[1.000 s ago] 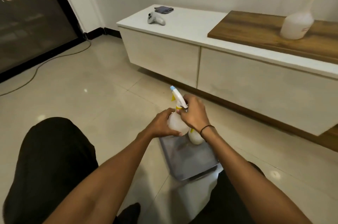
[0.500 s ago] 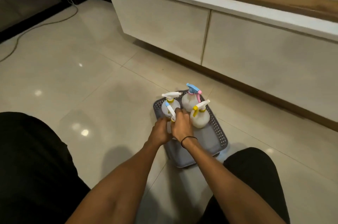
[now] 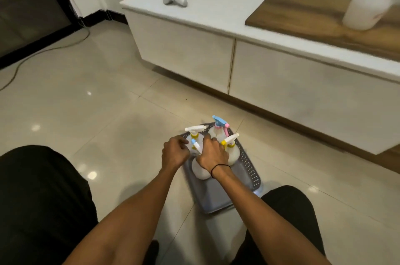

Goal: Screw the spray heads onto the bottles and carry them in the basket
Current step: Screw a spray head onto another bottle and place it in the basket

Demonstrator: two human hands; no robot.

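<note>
- Four bottles are sitting in the grey basket [image 3: 251, 169] on the floor, and all four are showing spray heads, so I am judging the screwing step nearly finished here.
- I am keeping my right hand [image 3: 213, 153] over the nearest bottle [image 3: 200, 170], its grip wrapped around the neck just under the blue-tipped spray head [image 3: 195, 145].
- I am holding my left hand [image 3: 174, 153] curled loosely beside that same head; whether its grip is actually touching the bottle I cannot tell.
- Behind it, one bottle with a white head [image 3: 194, 129], one with a blue and pink head [image 3: 219, 122], and one with a white and yellow head [image 3: 230, 140] are standing upright, close together.
- Another bottle [image 3: 365, 11] is showing blurred on the wooden part of the table [image 3: 216, 15], well apart from the basket.
- I am reckoning that fetching that one and carrying the basket are remaining.
- Every bottle is looking translucent white, rounded and squat.
</note>
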